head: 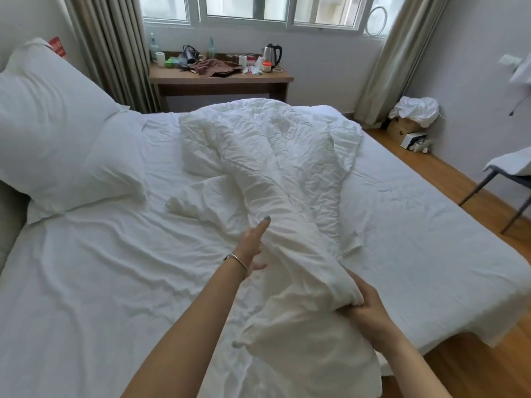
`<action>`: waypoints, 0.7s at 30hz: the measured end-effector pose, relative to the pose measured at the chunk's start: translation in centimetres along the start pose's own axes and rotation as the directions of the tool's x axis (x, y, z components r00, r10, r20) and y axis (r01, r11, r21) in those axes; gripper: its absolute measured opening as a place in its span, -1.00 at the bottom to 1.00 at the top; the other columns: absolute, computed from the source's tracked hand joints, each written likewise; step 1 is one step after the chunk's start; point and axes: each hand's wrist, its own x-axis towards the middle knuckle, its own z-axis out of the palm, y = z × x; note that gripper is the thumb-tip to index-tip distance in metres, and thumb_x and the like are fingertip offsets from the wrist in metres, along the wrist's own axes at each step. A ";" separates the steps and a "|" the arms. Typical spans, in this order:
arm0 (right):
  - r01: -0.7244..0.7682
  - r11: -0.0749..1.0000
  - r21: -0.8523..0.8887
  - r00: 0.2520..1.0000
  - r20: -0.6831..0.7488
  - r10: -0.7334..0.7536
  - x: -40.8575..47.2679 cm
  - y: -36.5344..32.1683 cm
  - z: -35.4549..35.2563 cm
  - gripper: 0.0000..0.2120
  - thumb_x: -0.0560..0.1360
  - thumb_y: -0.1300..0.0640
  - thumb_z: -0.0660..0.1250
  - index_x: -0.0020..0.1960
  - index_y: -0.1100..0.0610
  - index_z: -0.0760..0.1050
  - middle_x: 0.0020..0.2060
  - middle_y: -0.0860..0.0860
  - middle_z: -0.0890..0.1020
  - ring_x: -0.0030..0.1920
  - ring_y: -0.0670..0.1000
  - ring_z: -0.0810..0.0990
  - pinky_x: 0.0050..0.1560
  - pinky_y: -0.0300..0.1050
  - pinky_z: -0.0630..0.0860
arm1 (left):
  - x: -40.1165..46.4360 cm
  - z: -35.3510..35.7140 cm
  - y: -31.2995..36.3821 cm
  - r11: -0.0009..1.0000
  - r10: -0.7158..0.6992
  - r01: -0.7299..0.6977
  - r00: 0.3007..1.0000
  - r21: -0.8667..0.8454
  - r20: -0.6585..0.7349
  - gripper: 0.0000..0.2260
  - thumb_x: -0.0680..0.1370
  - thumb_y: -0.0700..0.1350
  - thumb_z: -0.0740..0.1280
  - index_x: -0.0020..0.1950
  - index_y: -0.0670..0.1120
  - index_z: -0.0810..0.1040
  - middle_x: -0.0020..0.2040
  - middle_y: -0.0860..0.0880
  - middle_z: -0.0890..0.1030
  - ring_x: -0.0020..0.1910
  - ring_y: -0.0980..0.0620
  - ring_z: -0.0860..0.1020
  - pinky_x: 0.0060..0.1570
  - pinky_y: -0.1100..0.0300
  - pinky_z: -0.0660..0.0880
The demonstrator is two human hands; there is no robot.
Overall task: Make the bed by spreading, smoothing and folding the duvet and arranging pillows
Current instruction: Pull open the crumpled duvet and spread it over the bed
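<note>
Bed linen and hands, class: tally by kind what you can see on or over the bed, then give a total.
Pillows: 1 stack; cannot tell how many
Duvet: 1
Bed sheet: 1
Hands: 2, left hand and right hand
Total: 5

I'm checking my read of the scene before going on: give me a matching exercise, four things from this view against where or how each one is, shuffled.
Things:
1. duvet
2. pillows
3. kettle
4. right hand

States or places:
A. on the wooden desk under the window
B. bunched in a crumpled ridge down the middle of the bed
C. gripping the near end of the duvet
D. stacked at the left end of the bed

Pairs: 1-B, 2-D, 3-A, 4-C
</note>
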 end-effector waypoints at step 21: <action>-0.209 0.941 -0.265 0.970 0.066 0.234 1.9 2.6 15.1 -0.36 0.26 0.18 0.55 0.25 -0.18 0.44 0.18 -0.30 0.55 0.18 -0.34 0.49 0.16 -0.40 0.37 | 11.7 -15.2 4.7 0.995 0.054 -0.075 0.960 -0.065 -0.276 -0.87 0.60 -0.15 0.06 0.12 0.01 0.17 0.21 -0.15 0.31 0.06 -0.04 0.37 0.32 -0.10 0.39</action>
